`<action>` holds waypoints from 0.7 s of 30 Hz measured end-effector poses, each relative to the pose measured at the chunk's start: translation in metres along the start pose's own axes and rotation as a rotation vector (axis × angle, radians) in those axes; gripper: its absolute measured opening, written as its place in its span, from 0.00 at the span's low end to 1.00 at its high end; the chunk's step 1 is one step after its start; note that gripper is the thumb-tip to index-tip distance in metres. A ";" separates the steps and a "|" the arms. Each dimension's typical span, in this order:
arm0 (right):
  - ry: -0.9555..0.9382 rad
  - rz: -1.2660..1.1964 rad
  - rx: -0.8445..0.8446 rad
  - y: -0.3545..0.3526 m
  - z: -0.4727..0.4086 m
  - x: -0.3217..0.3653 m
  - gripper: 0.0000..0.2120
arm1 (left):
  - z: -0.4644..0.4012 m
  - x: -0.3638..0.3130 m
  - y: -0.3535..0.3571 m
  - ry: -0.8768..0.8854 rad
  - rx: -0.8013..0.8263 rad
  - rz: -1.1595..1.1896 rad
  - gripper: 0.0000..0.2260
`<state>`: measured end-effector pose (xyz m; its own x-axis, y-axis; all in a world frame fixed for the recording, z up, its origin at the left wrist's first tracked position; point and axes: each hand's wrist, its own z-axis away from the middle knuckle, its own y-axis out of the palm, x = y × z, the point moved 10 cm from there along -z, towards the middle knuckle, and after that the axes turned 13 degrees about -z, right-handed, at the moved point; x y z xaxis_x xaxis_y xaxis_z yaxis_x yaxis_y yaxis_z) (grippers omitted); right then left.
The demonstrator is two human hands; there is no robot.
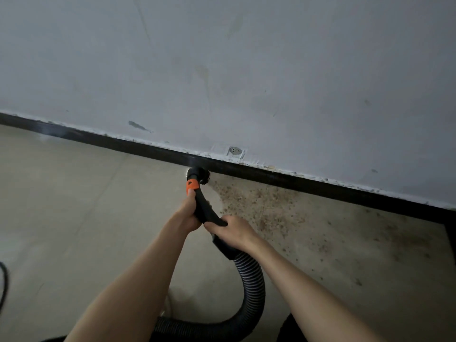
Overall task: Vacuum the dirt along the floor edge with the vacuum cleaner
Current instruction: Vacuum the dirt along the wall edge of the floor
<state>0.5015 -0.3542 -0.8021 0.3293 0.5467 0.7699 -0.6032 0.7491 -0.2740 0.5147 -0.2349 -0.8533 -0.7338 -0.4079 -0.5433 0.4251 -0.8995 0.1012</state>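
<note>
The vacuum's brush nozzle point(198, 175) sits on the floor point(74, 206) against the black skirting board point(296, 180), at the left edge of the scattered dirt point(266, 206); the left hand point(188, 214) grips the curved black tube point(206, 206) below its orange collar point(192, 185); the right hand point(233, 230) grips it nearer the ribbed hose point(251, 280).

A black skirting board point(271, 177) is seen running diagonally across the view. Above it, a pale grey wall point(222, 58) is marked with scuffs and streaks; a round socket point(234, 151) is set just above the skirting. Below it, a beige floor point(74, 193) is laid. Light is dim.
</note>
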 end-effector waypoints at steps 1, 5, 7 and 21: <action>-0.008 0.020 -0.010 0.001 -0.008 0.002 0.19 | -0.012 -0.001 -0.005 -0.010 -0.004 0.014 0.27; -0.024 0.137 -0.066 0.007 -0.033 0.010 0.20 | -0.046 0.001 -0.023 -0.037 -0.009 0.058 0.25; -0.024 0.156 -0.087 0.007 -0.040 0.010 0.21 | -0.054 -0.002 -0.024 -0.029 -0.004 0.064 0.23; -0.003 0.134 -0.203 -0.015 -0.018 -0.034 0.17 | -0.045 0.020 0.021 -0.050 0.173 -0.071 0.25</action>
<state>0.5125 -0.3772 -0.8343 0.2534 0.6456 0.7204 -0.4830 0.7297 -0.4840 0.5325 -0.2547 -0.9002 -0.7863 -0.3455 -0.5121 0.2769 -0.9382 0.2079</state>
